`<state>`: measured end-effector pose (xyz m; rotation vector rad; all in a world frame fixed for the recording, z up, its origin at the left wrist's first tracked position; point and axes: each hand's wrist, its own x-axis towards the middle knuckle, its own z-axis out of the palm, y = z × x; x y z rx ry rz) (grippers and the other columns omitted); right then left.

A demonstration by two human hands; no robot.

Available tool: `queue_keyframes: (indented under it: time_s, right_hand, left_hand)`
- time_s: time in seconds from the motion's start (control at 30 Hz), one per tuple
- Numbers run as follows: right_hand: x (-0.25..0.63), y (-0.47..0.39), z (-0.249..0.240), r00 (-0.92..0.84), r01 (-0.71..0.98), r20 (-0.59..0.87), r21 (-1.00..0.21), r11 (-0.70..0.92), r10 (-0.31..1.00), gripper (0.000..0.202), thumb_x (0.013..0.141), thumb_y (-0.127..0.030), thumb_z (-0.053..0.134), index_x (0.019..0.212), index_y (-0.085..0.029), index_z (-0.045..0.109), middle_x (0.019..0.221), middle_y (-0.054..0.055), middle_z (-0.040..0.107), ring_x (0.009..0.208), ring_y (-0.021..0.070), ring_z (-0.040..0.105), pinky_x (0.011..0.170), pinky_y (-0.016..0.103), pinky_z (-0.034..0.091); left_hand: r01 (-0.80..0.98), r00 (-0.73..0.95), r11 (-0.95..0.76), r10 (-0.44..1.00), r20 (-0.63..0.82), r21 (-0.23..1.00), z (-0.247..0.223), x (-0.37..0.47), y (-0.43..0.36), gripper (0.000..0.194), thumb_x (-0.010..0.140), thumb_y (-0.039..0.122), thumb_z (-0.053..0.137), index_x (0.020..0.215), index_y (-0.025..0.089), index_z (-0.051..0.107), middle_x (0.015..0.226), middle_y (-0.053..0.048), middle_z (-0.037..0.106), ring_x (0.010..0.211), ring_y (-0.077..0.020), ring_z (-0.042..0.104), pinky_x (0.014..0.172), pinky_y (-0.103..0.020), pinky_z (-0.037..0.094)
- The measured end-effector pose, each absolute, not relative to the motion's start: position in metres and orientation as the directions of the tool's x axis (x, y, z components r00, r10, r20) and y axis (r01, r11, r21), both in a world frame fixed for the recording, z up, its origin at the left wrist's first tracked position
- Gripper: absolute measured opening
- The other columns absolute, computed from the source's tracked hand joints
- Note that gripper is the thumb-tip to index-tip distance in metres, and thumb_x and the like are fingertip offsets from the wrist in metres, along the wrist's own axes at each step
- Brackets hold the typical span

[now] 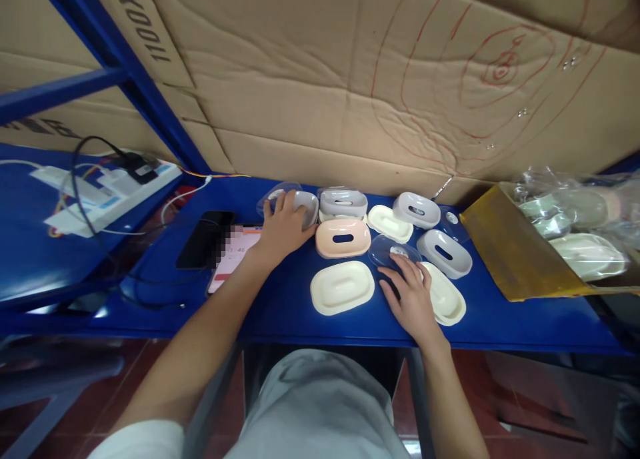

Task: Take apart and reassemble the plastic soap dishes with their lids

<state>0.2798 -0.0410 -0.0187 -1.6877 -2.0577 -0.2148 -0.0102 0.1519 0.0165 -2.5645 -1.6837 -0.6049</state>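
My left hand (pixel 284 227) lies with fingers apart over a clear oval lid (pixel 270 197) and against a grey dish (pixel 307 207). My right hand (pixel 411 291) is spread, its fingertips at another clear lid (pixel 383 251) and its edge beside a cream tray (pixel 447 299). Between the hands are a peach slotted dish (pixel 343 238) and a flat cream tray (pixel 343 287). Behind them sit a grey slotted dish (pixel 343 201) and a second cream tray (pixel 389 223). Two more grey dishes, one behind (pixel 417 210) and one in front (pixel 445 253), stand at the right.
A cardboard box (pixel 520 252) of plastic-wrapped pieces is at the right. A black phone (pixel 203 240) and a lit phone (pixel 227 262) lie left. Farther left is a power strip (pixel 115 199) with cables. Cardboard (pixel 300 79) walls the back; a blue frame (pixel 125 79) rises left.
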Motion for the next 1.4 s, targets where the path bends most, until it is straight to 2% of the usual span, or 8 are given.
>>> queue_keyframes:
  time_s: [0.23,0.4,0.53,0.67,0.87,1.1,1.23,1.4]
  right_hand:
    - [0.279,-0.041,-0.017,-0.138,0.957,0.441,-0.171,0.233,0.887,0.030,0.113,-0.036,0.049,0.134,-0.029,0.070,0.157,0.012,0.061,0.149,0.0313,0.053,0.126,0.058,0.030]
    - [0.280,-0.042,-0.017,-0.138,0.957,0.436,-0.174,0.233,0.890,0.030,0.112,-0.035,0.050,0.134,-0.028,0.070,0.157,0.012,0.061,0.150,0.0314,0.053,0.126,0.057,0.030]
    - [0.280,-0.042,-0.017,-0.141,0.958,0.431,-0.169,0.233,0.891,0.030,0.112,-0.035,0.051,0.135,-0.028,0.070,0.158,0.011,0.060,0.151,0.0312,0.052,0.127,0.057,0.029]
    - [0.281,-0.042,-0.019,-0.146,0.955,0.445,-0.169,0.243,0.884,0.028,0.112,-0.035,0.053,0.132,-0.027,0.071,0.158,0.012,0.060,0.150,0.0310,0.053,0.127,0.057,0.029]
    - [0.279,-0.040,-0.017,-0.157,0.947,0.481,-0.175,0.270,0.863,0.026,0.111,-0.033,0.055,0.130,-0.026,0.071,0.156,0.013,0.061,0.147,0.0317,0.056,0.126,0.059,0.032]
    - [0.302,-0.059,-0.011,0.147,0.923,0.764,-0.334,0.191,0.628,0.023,0.106,-0.021,0.059,0.125,-0.025,0.072,0.129,0.012,0.076,0.124,0.0291,0.071,0.108,0.049,0.053]
    - [0.320,-0.076,-0.020,0.105,0.976,0.668,-0.210,0.050,0.737,0.022,0.108,-0.028,0.059,0.126,-0.023,0.072,0.133,0.012,0.076,0.126,0.0316,0.071,0.112,0.051,0.046]
    - [0.329,-0.079,-0.029,0.145,0.982,0.574,-0.180,-0.049,0.806,0.032,0.112,-0.040,0.051,0.131,-0.023,0.071,0.146,0.015,0.070,0.135,0.0356,0.065,0.115,0.055,0.042]
  left_hand:
    - [0.893,0.385,-0.433,0.877,0.288,0.125,0.015,-0.007,0.154,0.037,0.098,0.035,0.060,0.121,0.012,0.077,0.169,-0.027,0.041,0.158,-0.0488,0.037,0.123,-0.076,0.029]
    - [0.855,0.435,-0.501,0.833,0.341,0.133,0.019,-0.006,0.148,0.035,0.103,0.029,0.050,0.122,0.016,0.076,0.167,-0.022,0.048,0.155,-0.0432,0.043,0.126,-0.069,0.028]
    - [0.825,0.396,-0.511,0.828,0.398,0.241,0.022,-0.013,0.153,0.037,0.106,0.030,0.045,0.125,0.018,0.074,0.161,-0.017,0.056,0.151,-0.0368,0.050,0.129,-0.062,0.027]
    - [0.788,0.250,-0.456,0.852,0.460,0.415,0.020,-0.029,0.173,0.043,0.108,0.037,0.039,0.128,0.015,0.071,0.156,-0.018,0.058,0.143,-0.0337,0.057,0.123,-0.052,0.041]
    - [0.777,0.194,-0.437,0.851,0.488,0.453,0.017,-0.045,0.192,0.045,0.110,0.036,0.032,0.131,0.015,0.066,0.139,-0.018,0.066,0.136,-0.0291,0.060,0.123,-0.047,0.043]
    - [0.688,0.434,-0.598,0.794,0.426,0.412,0.013,-0.018,0.168,0.048,0.111,0.036,0.035,0.151,0.019,0.056,0.162,-0.017,0.052,0.155,-0.0307,0.045,0.130,-0.057,0.032]
    - [0.613,0.606,-0.709,0.705,0.369,0.347,0.027,-0.004,0.140,0.048,0.112,0.033,0.035,0.155,0.020,0.053,0.169,-0.018,0.044,0.162,-0.0314,0.036,0.134,-0.061,0.022]
    - [0.635,0.603,-0.711,0.701,0.381,0.303,0.042,-0.017,0.093,0.049,0.114,0.034,0.041,0.161,0.022,0.047,0.166,-0.015,0.050,0.158,-0.0313,0.043,0.133,-0.059,0.029]
